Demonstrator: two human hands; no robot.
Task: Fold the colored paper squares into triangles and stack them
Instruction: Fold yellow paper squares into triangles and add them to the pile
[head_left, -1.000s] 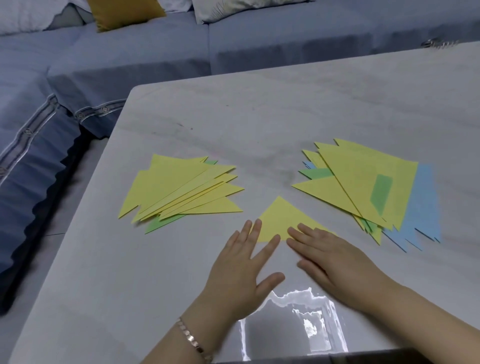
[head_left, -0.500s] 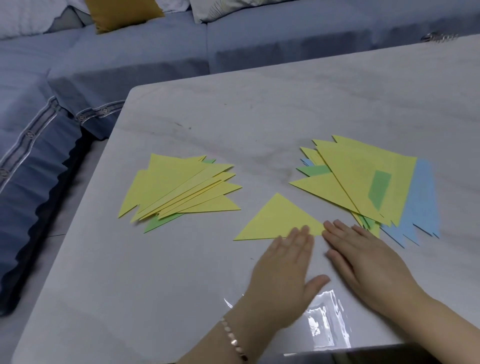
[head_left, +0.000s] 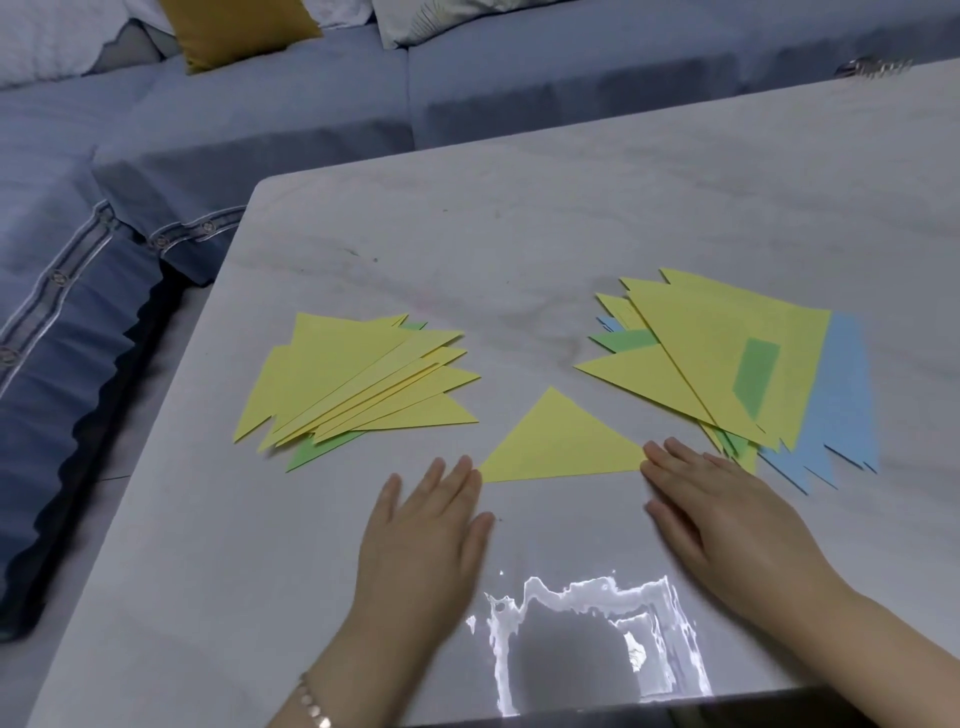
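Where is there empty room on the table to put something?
Bare: the table far behind the folded stack and the mixed paper pile, and left of the left hand. Crowded: around the yellow triangle, by the right hand.

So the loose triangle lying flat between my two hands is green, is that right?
No. The head view shows the triangle is yellow, not green. It does lie flat between the left hand and the right hand.
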